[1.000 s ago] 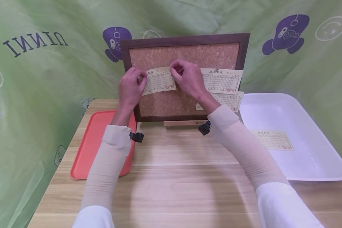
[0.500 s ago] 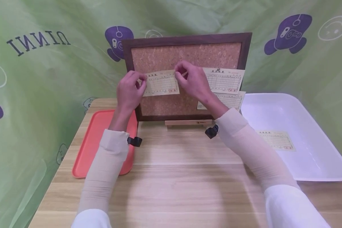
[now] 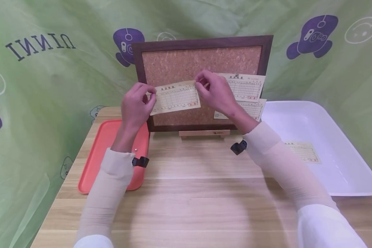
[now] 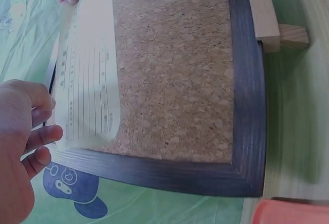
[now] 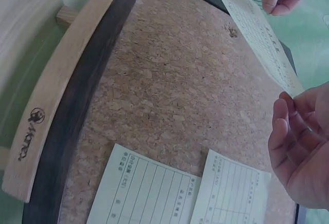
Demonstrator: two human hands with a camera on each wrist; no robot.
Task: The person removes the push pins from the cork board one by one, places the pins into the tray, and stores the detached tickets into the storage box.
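Observation:
A pale yellow printed form [image 3: 175, 97] is stretched between both hands in front of a dark-framed corkboard [image 3: 179, 65]. My left hand [image 3: 137, 103] pinches its upper left corner, and the right hand [image 3: 215, 90] has the upper right corner between thumb and fingertips. The form tilts, its left end lower. In the right wrist view, the form [image 5: 259, 39] stands off the cork, with the right hand [image 5: 303, 147] at its near end. Two similar forms, an upper one [image 3: 248, 88] and a lower one [image 3: 254, 109], overlap on the board's right; a small pin [image 3: 236, 75] shows on the upper one.
A red tray [image 3: 93, 165] lies at the left, with a small shiny round thing [image 3: 135, 150] on it. At the right stands a white basin [image 3: 344, 172] holding another form [image 3: 303, 151]. A wooden stand [image 3: 204, 133] props the board's lower edge on the wooden table [image 3: 189, 206].
Both hands have lowered the form; its left end has dropped more, so it tilts. The right hand has shifted right, the left slightly left, uncovering the small round thing on the tray.

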